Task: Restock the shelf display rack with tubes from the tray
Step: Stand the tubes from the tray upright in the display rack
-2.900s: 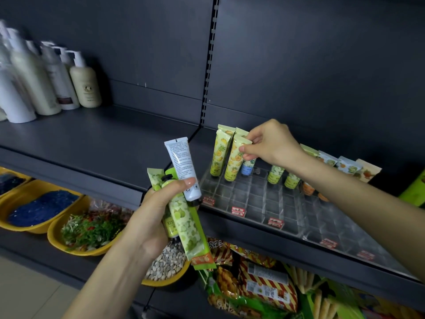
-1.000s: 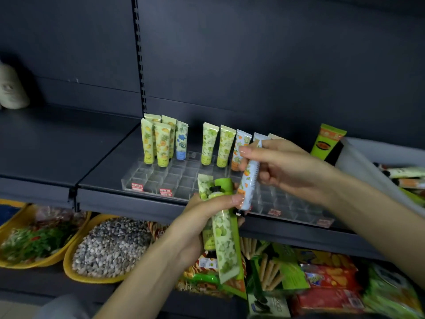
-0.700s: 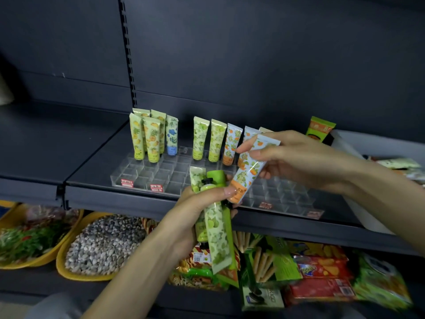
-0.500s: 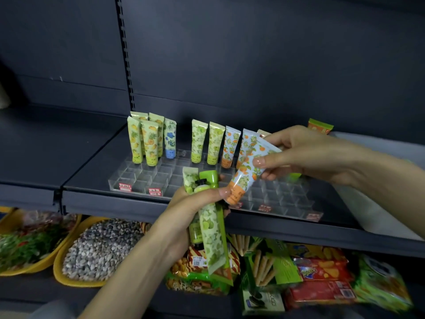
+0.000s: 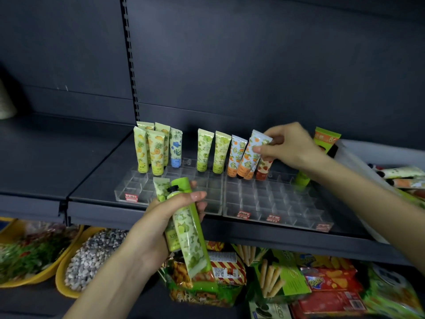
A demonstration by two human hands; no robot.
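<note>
While the right hand (image 5: 291,146) pinches the orange-print tube (image 5: 249,155) by its crimped top over the rack (image 5: 276,203), the left hand (image 5: 165,217) clasps spare green tubes (image 5: 187,229); they look light, soft-walled, slick.

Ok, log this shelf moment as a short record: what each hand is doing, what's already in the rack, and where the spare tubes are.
right hand: lowering an orange-print tube cap-down into the clear rack, beside another orange-print one
left hand: grip on a bunch of green tubes, held in front of the shelf edge
rack, left group: four yellow fruit-print tubes and one blue-flower tube
rack, middle: two green tubes
front cells: mostly unfilled
tray: at right on the shelf, more tubes lying in it
</note>
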